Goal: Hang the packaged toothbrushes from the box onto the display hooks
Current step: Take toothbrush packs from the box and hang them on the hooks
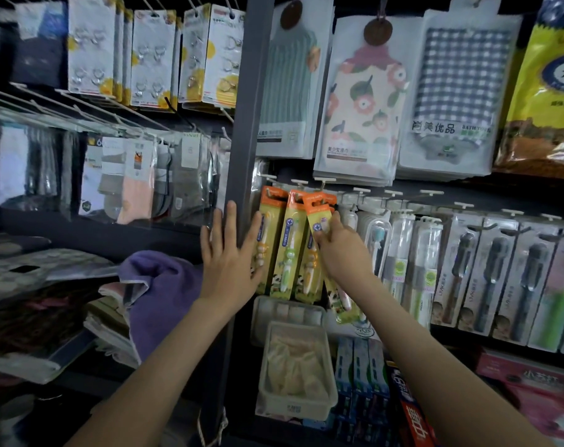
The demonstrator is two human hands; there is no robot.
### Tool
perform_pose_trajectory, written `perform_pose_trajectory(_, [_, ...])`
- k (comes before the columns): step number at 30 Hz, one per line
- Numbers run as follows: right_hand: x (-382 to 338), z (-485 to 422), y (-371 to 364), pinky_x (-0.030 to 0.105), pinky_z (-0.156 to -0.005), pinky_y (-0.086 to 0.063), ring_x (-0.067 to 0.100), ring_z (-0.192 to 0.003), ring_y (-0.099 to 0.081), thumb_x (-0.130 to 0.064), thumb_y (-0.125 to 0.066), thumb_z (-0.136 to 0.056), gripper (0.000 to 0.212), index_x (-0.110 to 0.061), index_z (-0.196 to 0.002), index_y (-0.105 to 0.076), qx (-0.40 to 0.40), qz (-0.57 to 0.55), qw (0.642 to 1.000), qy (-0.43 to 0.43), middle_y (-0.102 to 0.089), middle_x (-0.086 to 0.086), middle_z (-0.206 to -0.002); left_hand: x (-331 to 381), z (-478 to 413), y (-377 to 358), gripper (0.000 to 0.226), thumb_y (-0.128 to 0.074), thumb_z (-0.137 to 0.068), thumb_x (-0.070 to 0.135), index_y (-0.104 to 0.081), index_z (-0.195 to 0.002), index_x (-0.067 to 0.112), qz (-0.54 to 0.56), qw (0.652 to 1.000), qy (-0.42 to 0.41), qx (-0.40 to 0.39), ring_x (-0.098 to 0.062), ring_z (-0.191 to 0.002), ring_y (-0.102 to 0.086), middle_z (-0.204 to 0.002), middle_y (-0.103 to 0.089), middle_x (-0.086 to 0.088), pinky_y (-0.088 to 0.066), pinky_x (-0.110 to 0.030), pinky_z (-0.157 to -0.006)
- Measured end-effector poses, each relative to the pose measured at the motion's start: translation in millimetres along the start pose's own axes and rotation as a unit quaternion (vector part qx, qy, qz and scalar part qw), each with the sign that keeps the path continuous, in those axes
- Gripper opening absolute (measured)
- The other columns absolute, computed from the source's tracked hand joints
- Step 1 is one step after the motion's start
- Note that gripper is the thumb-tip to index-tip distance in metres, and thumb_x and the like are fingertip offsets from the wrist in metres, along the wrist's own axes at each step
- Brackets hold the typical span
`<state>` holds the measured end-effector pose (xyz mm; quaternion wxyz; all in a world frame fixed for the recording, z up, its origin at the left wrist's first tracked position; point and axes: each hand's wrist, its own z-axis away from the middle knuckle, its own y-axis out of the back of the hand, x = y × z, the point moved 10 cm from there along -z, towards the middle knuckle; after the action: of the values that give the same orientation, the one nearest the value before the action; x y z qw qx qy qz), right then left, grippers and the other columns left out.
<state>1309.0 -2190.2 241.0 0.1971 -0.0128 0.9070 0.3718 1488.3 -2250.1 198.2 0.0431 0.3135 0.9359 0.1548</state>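
A dark grey metal upright (248, 108) splits the shop shelving into 2 bays, both backed by dark panels and dimly lit, with glare on the clear wrappers. Left of it, white wire hooks (80, 112) carry packs of adhesive hooks (151, 56) and socks (135, 182) above a purple towel (158, 285) on a shelf. Right of it, bagged hand towels (364, 101) hang in the top row, and a white plastic basket (293, 408) stands low down beside blue boxes (361, 375).

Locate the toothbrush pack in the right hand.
Head view, centre: the right hand pinches the toothbrush pack, right of the hung yellow packs and left of the clear-cased brushes.
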Motion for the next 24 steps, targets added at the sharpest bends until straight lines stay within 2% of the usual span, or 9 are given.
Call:
perform_pose_trajectory(4, [-1, -9, -7, 0.032, -0.070, -0.037, 0.035, -0.110, -0.055, -0.031, -0.034, -0.104, 0.057, -0.003, -0.151, -0.016, 0.008, -0.011, 1.000, -0.028, -0.052, 0.020, -0.131, 2, 0, 4, 0.097, -0.073, -0.079, 0.031, -0.010, -0.152, 0.025, -0.001, 1.000, -0.007, 0.011, -0.042, -0.144, -0.004, -0.158, -0.001, -0.019, -0.009, -0.057, -0.113])
perform_pose_trajectory(8, [7, -15, -12, 0.031, -0.068, -0.037, 0.038, -0.106, -0.058, -0.028, -0.035, -0.104, 0.049, 0.007, -0.138, -0.030, 0.019, -0.044, 0.997, -0.066, -0.056, 0.027, -0.122, 3, 1, 6, 0.096, -0.074, -0.077, 0.031, -0.014, -0.152, 0.024, -0.026, 0.999, 0.000, 0.019, -0.039, -0.145, -0.002, -0.158, -0.004, -0.017, 0.001, -0.053, -0.114])
perform_pose_trajectory(11, [8, -14, -21, 0.039, -0.078, -0.044, 0.041, -0.115, -0.054, -0.028, -0.032, -0.105, 0.057, 0.010, -0.145, -0.016, 0.017, -0.040, 0.996, -0.073, -0.044, 0.030, -0.136, 18, 8, 7, 0.088, -0.074, -0.074, 0.025, -0.030, -0.150, 0.019, -0.071, 0.997, -0.008, 0.026, -0.037, -0.144, -0.007, -0.157, -0.011, -0.015, 0.003, -0.052, -0.115])
perform_pose_trajectory(14, [10, -11, -33, 0.037, -0.079, -0.045, 0.037, -0.123, -0.049, -0.031, -0.030, -0.105, 0.063, 0.004, -0.150, -0.005, 0.027, -0.030, 0.997, -0.064, -0.020, 0.021, -0.155, 48, 20, -2, 0.069, -0.070, -0.073, 0.011, -0.049, -0.138, 0.013, -0.078, 0.994, -0.060, 0.040, -0.035, -0.138, -0.027, -0.153, -0.026, -0.016, -0.014, -0.047, -0.115])
perform_pose_trajectory(16, [10, -8, -36, 0.031, -0.076, -0.046, 0.030, -0.132, -0.042, -0.031, -0.034, -0.104, 0.064, 0.000, -0.152, -0.006, 0.059, 0.003, 0.998, -0.035, -0.016, 0.014, -0.157, 58, 22, -16, 0.065, -0.073, -0.070, 0.002, -0.056, -0.132, 0.008, -0.025, 0.997, -0.066, 0.031, -0.034, -0.129, -0.042, -0.145, -0.041, -0.019, -0.033, -0.043, -0.109])
perform_pose_trajectory(18, [7, -3, -32, 0.032, -0.087, -0.047, 0.028, -0.136, -0.033, -0.028, -0.046, -0.100, 0.073, -0.004, -0.153, 0.000, 0.117, 0.007, 0.993, -0.002, -0.021, 0.015, -0.153, 58, 18, -35, 0.075, -0.080, -0.063, -0.001, -0.052, -0.132, 0.005, 0.034, 0.999, -0.037, -0.001, -0.034, -0.123, -0.052, -0.139, -0.049, -0.020, -0.046, -0.042, -0.100])
perform_pose_trajectory(20, [0, 3, -28, 0.038, -0.098, -0.043, 0.034, -0.132, -0.033, -0.021, -0.058, -0.094, 0.083, -0.005, -0.153, -0.001, 0.173, 0.016, 0.984, 0.045, -0.030, 0.019, -0.146, 53, 12, -52, 0.086, -0.083, -0.063, 0.003, -0.042, -0.139, 0.007, 0.075, 0.997, 0.006, -0.028, -0.035, -0.125, -0.050, -0.141, -0.046, -0.020, -0.049, -0.041, -0.098])
perform_pose_trajectory(22, [-5, 4, -33, 0.044, -0.109, -0.033, 0.039, -0.133, -0.033, -0.018, -0.063, -0.089, 0.087, -0.005, -0.153, -0.005, 0.197, 0.053, 0.976, 0.077, -0.031, 0.024, -0.145, 46, 7, -63, 0.085, -0.079, -0.073, 0.012, -0.035, -0.146, 0.009, 0.100, 0.994, 0.039, -0.024, -0.035, -0.134, -0.038, -0.148, -0.037, -0.022, -0.041, -0.044, -0.105])
perform_pose_trajectory(24, [-2, 0, -43, 0.043, -0.114, -0.022, 0.040, -0.138, -0.027, -0.017, -0.062, -0.090, 0.087, -0.005, -0.153, -0.003, 0.179, 0.054, 0.980, 0.070, -0.025, 0.026, -0.149, 41, 4, -73, 0.080, -0.068, -0.083, 0.022, -0.026, -0.150, 0.012, 0.098, 0.994, 0.051, -0.020, -0.035, -0.140, -0.022, -0.156, -0.022, -0.021, -0.027, -0.048, -0.110])
